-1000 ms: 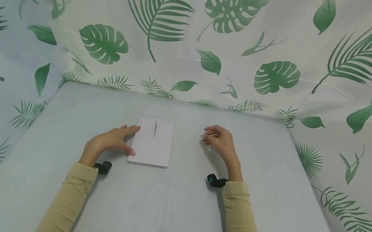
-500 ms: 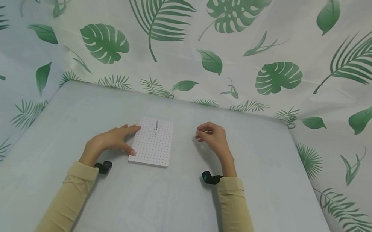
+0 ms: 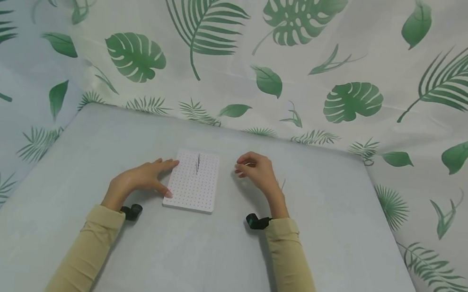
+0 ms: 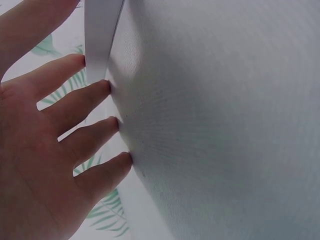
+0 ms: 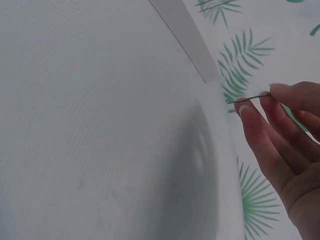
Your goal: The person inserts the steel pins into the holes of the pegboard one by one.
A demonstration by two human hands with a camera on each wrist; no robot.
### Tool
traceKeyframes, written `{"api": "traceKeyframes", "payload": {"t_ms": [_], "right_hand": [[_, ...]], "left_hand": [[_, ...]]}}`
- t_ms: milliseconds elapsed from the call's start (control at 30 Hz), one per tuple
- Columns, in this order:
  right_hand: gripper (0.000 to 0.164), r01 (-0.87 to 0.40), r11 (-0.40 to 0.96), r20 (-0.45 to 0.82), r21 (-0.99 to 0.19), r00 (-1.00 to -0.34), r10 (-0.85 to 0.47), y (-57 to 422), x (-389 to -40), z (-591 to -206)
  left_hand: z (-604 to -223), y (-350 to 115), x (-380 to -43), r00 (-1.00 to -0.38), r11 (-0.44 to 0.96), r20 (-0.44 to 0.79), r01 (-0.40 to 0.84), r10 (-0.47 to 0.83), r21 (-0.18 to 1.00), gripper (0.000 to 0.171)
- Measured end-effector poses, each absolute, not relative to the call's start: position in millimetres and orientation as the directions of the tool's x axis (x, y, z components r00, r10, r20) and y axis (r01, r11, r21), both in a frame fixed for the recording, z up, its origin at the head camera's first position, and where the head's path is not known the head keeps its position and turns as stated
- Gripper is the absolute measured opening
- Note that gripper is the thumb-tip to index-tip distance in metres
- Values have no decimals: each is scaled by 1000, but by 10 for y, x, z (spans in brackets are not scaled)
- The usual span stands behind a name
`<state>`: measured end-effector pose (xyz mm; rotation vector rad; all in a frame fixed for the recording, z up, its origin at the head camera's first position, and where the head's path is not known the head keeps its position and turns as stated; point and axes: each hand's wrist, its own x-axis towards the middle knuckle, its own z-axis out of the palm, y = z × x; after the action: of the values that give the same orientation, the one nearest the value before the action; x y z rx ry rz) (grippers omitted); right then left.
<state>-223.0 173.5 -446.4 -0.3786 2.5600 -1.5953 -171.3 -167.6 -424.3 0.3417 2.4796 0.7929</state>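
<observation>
A white board with a grid of small holes (image 3: 192,187) lies flat on the table. Several thin dark pins (image 3: 198,163) are on its upper part, seemingly standing in the holes. My left hand (image 3: 141,177) rests against the board's left edge, thumb and fingers spread. In the left wrist view, the fingertips (image 4: 125,159) touch the table beside the board's side. To the right of the board, my right hand (image 3: 258,171) is raised over the table. It pinches a thin dark metal pin (image 5: 253,97) between thumb and fingers, plain in the right wrist view.
Thin slivers like further pins (image 3: 283,184) show just right of my right wrist. The pale table (image 3: 222,259) meets a leaf-printed cloth wall (image 3: 223,87) at the back and sides. A small black wrist camera (image 3: 257,221) sits at each sleeve.
My right hand has moved left toward the board, uncovering the slivers near its wrist. My left hand holds the same place at the board's edge.
</observation>
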Motion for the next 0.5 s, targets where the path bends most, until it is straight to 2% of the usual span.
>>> {"api": "traceKeyframes", "payload": {"t_ms": [500], "right_hand": [[9,-225,366,110,-903,-945,-309,1361,-2380,-4525]], "left_hand": [[-4227,-1666,-1715,-840,797,-393,74,374,600,100]]}}
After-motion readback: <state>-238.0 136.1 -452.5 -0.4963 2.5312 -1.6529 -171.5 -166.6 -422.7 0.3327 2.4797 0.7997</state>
